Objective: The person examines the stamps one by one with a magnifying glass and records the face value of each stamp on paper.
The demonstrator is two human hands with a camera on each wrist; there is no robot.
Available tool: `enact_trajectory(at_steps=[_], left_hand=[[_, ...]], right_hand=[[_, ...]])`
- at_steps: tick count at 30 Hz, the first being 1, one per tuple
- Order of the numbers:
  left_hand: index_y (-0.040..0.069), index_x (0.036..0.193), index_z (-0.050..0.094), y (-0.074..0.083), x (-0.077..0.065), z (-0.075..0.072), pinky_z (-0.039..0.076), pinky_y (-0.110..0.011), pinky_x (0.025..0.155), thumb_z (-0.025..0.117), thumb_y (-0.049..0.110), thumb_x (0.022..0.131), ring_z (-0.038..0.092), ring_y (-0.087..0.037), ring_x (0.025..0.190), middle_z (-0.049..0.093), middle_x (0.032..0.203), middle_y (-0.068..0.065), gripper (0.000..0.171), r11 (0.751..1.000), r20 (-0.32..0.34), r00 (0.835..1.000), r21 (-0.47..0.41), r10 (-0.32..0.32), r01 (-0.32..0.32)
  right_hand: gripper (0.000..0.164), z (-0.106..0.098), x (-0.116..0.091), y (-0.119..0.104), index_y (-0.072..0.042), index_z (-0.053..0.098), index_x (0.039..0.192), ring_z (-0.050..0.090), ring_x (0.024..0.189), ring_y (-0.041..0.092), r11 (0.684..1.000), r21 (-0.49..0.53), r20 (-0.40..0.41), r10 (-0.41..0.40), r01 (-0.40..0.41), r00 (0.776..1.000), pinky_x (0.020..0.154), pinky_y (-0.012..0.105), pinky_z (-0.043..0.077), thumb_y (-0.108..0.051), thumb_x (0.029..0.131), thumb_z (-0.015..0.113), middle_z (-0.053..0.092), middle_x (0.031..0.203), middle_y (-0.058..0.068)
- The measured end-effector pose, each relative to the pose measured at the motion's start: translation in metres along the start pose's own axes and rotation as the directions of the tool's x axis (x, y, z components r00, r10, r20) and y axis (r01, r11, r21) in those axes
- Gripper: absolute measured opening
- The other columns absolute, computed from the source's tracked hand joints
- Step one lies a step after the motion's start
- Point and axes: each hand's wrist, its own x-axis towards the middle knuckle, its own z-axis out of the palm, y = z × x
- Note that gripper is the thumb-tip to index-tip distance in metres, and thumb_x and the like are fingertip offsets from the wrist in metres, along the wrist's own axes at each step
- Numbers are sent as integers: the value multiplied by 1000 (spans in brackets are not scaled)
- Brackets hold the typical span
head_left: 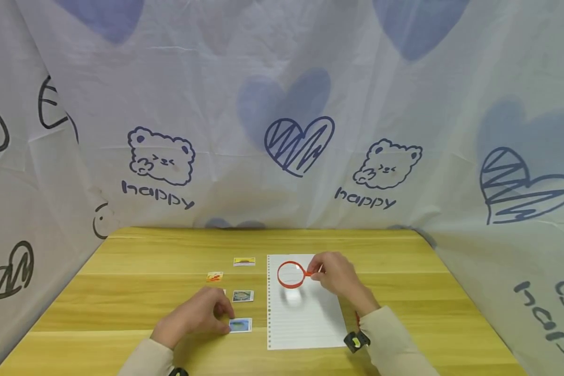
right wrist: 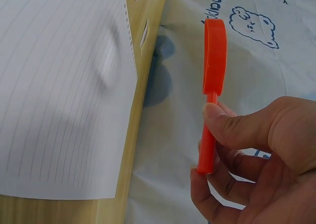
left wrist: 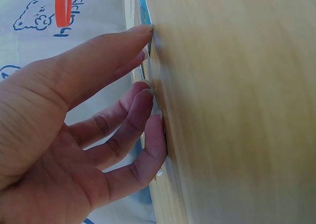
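My right hand (head_left: 333,271) pinches the handle of a red magnifying glass (right wrist: 215,56) between thumb and fingers. In the head view, its round lens hangs over the upper part of a lined sheet of paper (head_left: 305,329). My left hand (head_left: 199,313) is low over the table, thumb and index fingertips at the left corners of a small blue stamp (head_left: 241,325), which they grip by its edges. In the left wrist view the stamp (left wrist: 144,9) shows edge-on past the thumb; the other fingers curl loosely close to the wood.
Beyond the blue stamp lie a grey-green stamp (head_left: 243,296), an orange one (head_left: 214,277) and a yellow one (head_left: 244,261). Part of another shows behind my left hand. A printed cloth (head_left: 225,198) walls the wooden table (head_left: 404,292) at the back and sides.
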Motion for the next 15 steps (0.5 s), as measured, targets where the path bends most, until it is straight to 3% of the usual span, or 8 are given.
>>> enact_trajectory(at_steps=[15], left_hand=[[13, 89, 80, 0, -1, 0, 51, -23, 73, 90, 10, 70, 57, -9, 83, 69, 89, 4, 22, 1000, -2, 1000, 10, -4, 4]], right_hand=[[14, 8, -4, -14, -14, 74, 80, 53, 67, 8, 999, 6, 31, -37, 37, 999, 60, 23, 43, -4, 84, 82, 66, 73, -6]])
